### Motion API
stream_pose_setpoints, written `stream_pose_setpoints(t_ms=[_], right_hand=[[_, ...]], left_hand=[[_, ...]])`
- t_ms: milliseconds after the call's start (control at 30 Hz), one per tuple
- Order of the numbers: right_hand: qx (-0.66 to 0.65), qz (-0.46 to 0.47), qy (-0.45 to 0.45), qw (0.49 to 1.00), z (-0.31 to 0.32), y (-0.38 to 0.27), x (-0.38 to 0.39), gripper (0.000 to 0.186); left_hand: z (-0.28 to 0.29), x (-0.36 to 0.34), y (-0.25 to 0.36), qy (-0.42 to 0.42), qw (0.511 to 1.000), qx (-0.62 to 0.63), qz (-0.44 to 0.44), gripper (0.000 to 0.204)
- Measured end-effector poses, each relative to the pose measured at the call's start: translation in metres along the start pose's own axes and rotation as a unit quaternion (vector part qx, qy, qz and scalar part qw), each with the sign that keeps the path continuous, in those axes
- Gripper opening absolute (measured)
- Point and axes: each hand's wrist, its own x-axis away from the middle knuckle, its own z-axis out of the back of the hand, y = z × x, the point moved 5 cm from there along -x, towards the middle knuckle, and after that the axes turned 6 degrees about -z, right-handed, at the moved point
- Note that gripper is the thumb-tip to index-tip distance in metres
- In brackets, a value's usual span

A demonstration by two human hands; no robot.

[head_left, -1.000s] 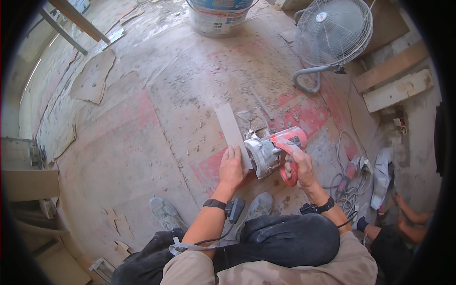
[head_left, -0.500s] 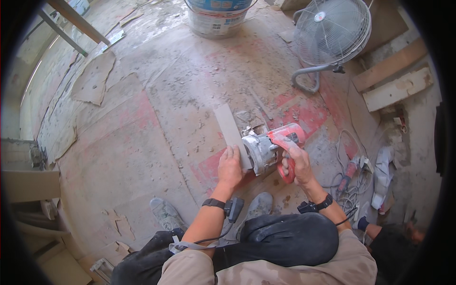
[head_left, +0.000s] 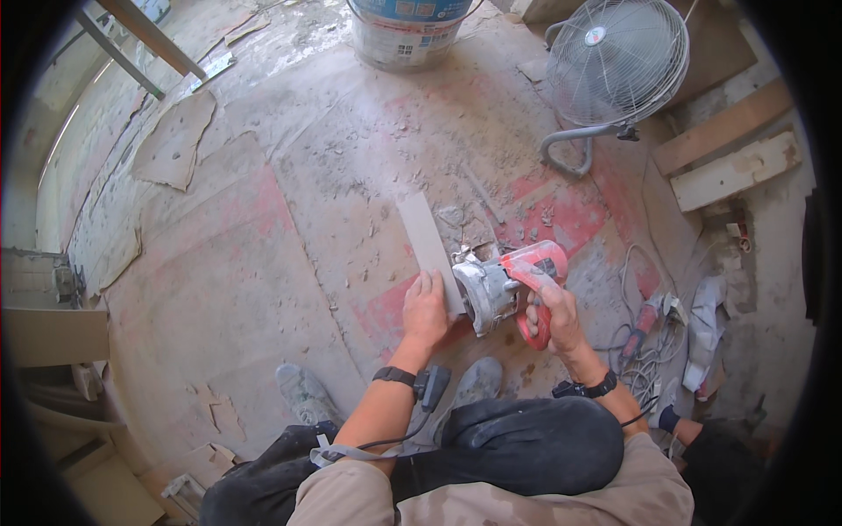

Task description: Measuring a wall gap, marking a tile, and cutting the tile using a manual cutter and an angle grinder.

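My left hand [head_left: 424, 309] grips a long, flat, light grey tile strip [head_left: 416, 222] near its lower end, angled over the dusty floor covering. My right hand [head_left: 556, 320] is closed on the red handle of a dust-coated red and silver cutting tool [head_left: 491, 291]. The tool lies on its side relative to the strip, its metal head against the strip's right edge beside my left fingers; its blade is mostly hidden. Chips and broken pieces [head_left: 474, 230] lie just beyond the tool.
A bucket [head_left: 408, 39] and floor fan [head_left: 614, 61] stand beyond. Wooden boards [head_left: 728, 171], coiled cords [head_left: 653, 359] and a red tool [head_left: 640, 333] are at right. Another person's leg [head_left: 688, 430] shows lower right; cardboard panels [head_left: 53, 337] at left.
The tool and my right hand rose slightly, then moved back down and right. The other person's hands, seen at lower right a second ago, no longer show clearly.
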Motion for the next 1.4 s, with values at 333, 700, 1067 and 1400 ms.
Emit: stream_pose_setpoints(t_ms=[333,700,1067,1400], right_hand=[[-0.002,0.004,-0.001,1.000,0.003,0.006,0.003,0.047],[0.007,0.004,-0.001,1.000,-0.001,0.009,0.004,0.052],[0.004,0.040,-0.002,0.999,-0.009,-0.003,-0.029,0.048],[-0.005,0.049,0.013,0.999,-0.015,-0.003,-0.017,0.050]], left_hand=[[-0.007,-0.001,-0.005,0.012,1.000,-0.006,-0.012,0.094],[-0.006,0.000,-0.004,0.012,1.000,0.004,-0.013,0.090],[-0.001,0.003,-0.001,0.020,1.000,0.010,0.000,0.086],[-0.003,0.005,-0.003,0.043,0.999,0.011,-0.017,0.089]])
